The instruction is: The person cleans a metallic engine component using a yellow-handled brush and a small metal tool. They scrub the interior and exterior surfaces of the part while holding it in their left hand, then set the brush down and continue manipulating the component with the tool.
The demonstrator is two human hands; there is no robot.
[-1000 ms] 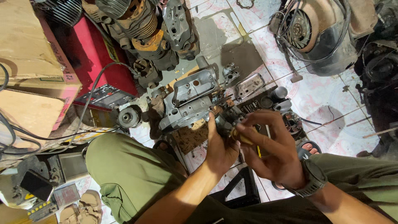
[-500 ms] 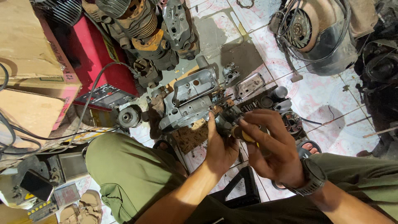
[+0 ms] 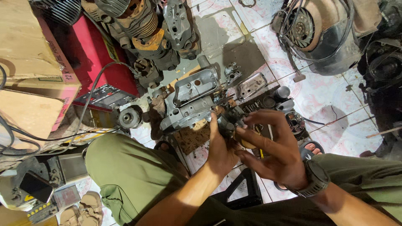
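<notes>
My left hand [image 3: 220, 149] cups a small dark metal engine part [image 3: 229, 120] from below and holds it over my lap. My right hand [image 3: 274, 147], with a dark watch on its wrist, closes its fingers on the same part from the right; a yellow-handled tool [image 3: 247, 144] shows between its fingers. Just beyond the hands a grey metal engine casing [image 3: 190, 98] lies on the floor. Much of the small part is hidden by my fingers.
Greasy engine cylinders [image 3: 142, 29] and a red box [image 3: 90, 54] stand at the back left, beside cardboard boxes [image 3: 29, 71]. A fan-cooled engine [image 3: 322, 29] sits at the back right. Small parts [image 3: 280, 98] lie on the tiled floor. A phone [image 3: 37, 187] lies at left.
My right hand's fingers have shifted over the small part, spreading and regripping. The left hand keeps its hold in nearly the same place.
</notes>
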